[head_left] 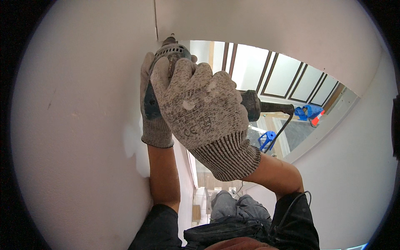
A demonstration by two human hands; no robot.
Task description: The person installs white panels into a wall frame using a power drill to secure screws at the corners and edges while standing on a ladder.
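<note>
With both hands, in speckled grey work gloves, I hold a dark teal corded power drill [175, 51] up high. My left hand [146, 89] is wrapped round the far left side of its body, partly hidden behind the tool and the other glove. Across the body and grip lies my right hand [204, 98], its fingers curled round it. The drill's narrow nose points up, and a small metal tip shows beside the white panel's edge. From the grip's end a black cord [287, 109] runs out right and bends down.
A smooth white wall [79, 125] stands close on the left. Overhead, a white panel [266, 21] has a curved edge and a thin seam. Through the opening beyond are dark-framed panels [283, 75], a blue stool [267, 139], blue items and an orange cone [318, 118] far below.
</note>
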